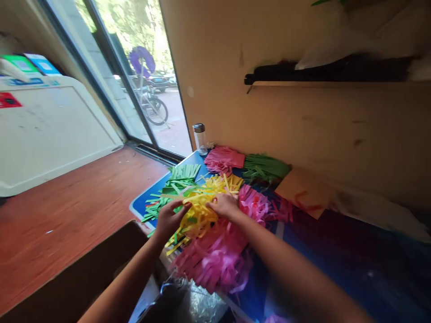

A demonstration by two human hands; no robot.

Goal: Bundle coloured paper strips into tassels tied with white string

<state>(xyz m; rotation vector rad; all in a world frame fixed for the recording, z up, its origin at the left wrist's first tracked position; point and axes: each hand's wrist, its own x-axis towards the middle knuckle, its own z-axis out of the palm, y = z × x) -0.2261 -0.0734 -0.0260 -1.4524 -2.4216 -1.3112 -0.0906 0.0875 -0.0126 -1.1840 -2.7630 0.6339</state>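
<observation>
My left hand [171, 218] is pinched over the left side of a heap of yellow paper strips [202, 215], thumb and fingers near the end of a pale yellow strip [198, 197]. The strip spans to my right hand [223, 205], whose fingers are closed on it at the heap's upper right. Green strips [183, 175] lie beyond and left of the yellow ones. Pink strips [215, 260] spread in front, and more pink strips [254, 204] sit right of my right hand.
On the blue table [139, 204], a clear bottle [201, 140] stands at the far corner, beside a pink bundle [225, 158] and a dark green bundle [266, 167]. Brown paper [303, 190] lies at right. An open cardboard box [81, 269] is at lower left.
</observation>
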